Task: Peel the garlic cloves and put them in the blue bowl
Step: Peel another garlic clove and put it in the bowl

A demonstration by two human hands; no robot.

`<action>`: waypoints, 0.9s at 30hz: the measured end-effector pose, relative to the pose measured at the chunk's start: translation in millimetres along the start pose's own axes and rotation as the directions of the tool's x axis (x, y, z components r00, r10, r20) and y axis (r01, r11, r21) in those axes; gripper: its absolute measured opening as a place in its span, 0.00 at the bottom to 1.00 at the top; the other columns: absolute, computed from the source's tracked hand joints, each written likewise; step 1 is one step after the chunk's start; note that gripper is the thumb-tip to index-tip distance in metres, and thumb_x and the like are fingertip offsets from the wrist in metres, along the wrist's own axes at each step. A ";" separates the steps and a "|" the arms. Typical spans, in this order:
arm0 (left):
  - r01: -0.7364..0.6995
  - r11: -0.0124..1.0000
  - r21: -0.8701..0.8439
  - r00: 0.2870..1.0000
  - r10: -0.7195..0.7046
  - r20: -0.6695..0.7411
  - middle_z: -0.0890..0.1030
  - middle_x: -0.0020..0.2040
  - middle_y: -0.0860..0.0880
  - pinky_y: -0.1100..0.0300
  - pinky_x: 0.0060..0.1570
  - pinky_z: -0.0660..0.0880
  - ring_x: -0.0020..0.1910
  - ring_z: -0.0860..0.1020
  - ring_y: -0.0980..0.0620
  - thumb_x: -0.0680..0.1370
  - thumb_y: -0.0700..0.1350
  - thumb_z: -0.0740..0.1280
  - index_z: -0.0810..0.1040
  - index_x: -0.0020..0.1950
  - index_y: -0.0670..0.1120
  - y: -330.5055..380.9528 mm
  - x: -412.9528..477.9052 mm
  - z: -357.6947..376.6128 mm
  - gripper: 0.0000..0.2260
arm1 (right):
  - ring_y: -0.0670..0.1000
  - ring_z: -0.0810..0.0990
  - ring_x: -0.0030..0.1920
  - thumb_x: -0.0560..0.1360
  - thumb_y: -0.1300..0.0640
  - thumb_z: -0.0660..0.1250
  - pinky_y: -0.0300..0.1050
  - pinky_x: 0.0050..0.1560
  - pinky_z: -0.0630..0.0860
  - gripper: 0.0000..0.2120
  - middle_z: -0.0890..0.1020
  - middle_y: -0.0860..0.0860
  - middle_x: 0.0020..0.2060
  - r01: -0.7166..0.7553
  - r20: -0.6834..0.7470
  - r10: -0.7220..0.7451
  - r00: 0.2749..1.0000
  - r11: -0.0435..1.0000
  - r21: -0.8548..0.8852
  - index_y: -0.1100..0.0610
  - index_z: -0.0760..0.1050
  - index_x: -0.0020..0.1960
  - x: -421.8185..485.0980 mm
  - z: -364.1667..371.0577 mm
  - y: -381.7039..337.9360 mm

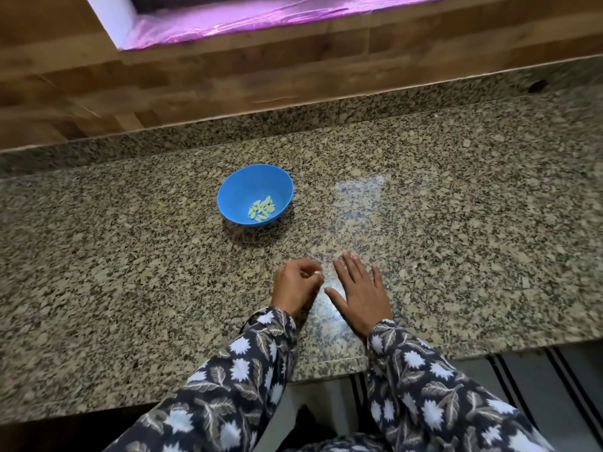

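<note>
You're standing at a home kitchen counter, and the speckled granite surface (456,223) carrying the blue bowl (235,187) gives it away. Just behind the bowl the same granite turns up into a low lip (228,132), and above that runs a wall of wood-grain tiles (195,83). Further back still sits a recessed ledge lined with pink plastic sheet (228,17). Inside the bowl lie small garlic cloves (261,208) — plain domestic food prep. Nearer you than the bowl, below the surface's front edge, what looks like a striped mat (535,380) lies on the floor.

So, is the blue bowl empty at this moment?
No, the blue bowl holds a small cluster of pale peeled cloves on its bottom.
</note>
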State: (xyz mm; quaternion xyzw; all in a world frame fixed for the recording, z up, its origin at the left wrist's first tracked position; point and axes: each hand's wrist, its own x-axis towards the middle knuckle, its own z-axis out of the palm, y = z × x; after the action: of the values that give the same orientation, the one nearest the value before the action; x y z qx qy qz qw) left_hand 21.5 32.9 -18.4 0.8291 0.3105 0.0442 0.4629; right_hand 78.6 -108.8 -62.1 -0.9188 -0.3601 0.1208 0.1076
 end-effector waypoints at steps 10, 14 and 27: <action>0.045 0.999 -0.007 0.999 -0.045 0.031 0.84 0.41 0.48 0.59 0.46 0.80 0.40 0.82 0.54 0.71 0.39 0.73 0.83 0.47 0.42 6.2 6.6 1.8 0.06 | 0.42 0.33 0.71 0.72 0.34 0.34 0.48 0.68 0.29 0.33 0.36 0.44 0.73 -0.004 -0.017 0.003 1.000 1.000 -0.008 0.47 0.35 0.74 0.6 -1.6 -0.1; 0.193 0.977 -0.089 0.976 -0.182 0.117 0.84 0.39 0.41 0.53 0.44 0.81 0.36 0.82 0.49 0.72 0.36 0.72 0.82 0.45 0.38 11.3 10.7 -3.1 0.04 | 0.43 0.33 0.71 0.74 0.35 0.37 0.49 0.68 0.30 0.33 0.38 0.45 0.74 0.000 -0.022 0.000 1.000 1.000 -0.005 0.48 0.38 0.75 0.6 -2.0 0.6; -0.064 0.890 0.451 0.998 0.044 0.054 0.83 0.45 0.46 0.61 0.45 0.78 0.42 0.80 0.51 0.76 0.39 0.67 0.80 0.49 0.41 23.1 9.6 4.5 0.04 | 0.44 0.36 0.73 0.68 0.32 0.26 0.50 0.70 0.31 0.36 0.36 0.45 0.73 0.010 -0.020 -0.010 1.000 1.000 0.008 0.47 0.32 0.72 0.3 1.1 1.8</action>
State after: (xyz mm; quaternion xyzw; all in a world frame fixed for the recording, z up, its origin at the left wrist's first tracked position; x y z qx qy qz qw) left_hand 41.8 26.2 -4.6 0.9230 0.2793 -0.0341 0.2626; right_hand 79.7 -109.8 -63.8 -0.9177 -0.3629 0.1127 0.1156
